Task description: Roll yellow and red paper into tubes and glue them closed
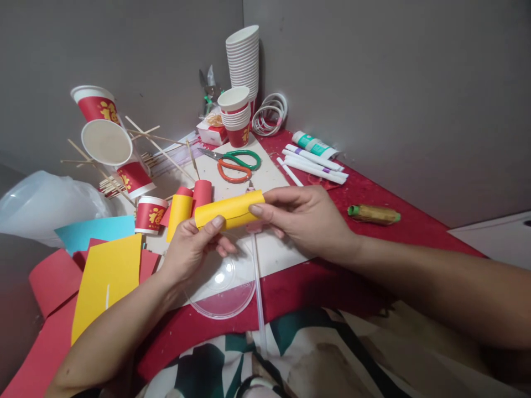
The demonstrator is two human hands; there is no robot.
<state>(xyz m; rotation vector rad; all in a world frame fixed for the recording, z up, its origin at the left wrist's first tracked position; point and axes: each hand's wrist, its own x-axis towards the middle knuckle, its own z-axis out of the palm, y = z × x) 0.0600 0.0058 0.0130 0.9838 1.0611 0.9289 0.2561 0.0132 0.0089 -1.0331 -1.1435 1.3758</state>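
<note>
A yellow paper tube (230,209) is held level between my two hands, its seam facing me. My left hand (198,243) grips its left end, thumb along the lower edge. At the right end my right hand (305,215) pinches it between thumb and fingers. Just behind the left hand stand another yellow paper tube (180,213) and a red paper tube (203,193). Below the held tube lies a clear round plastic lid (224,301), with a thin pale stick (258,287) running past its right side.
Scissors (234,165) lie behind the hands. Stacked paper cups (243,61) stand at the back. Red cups joined with wooden sticks (107,142) rise at the left, above coloured paper sheets (108,276). White glue sticks (313,165) and a spool (373,214) lie at the right.
</note>
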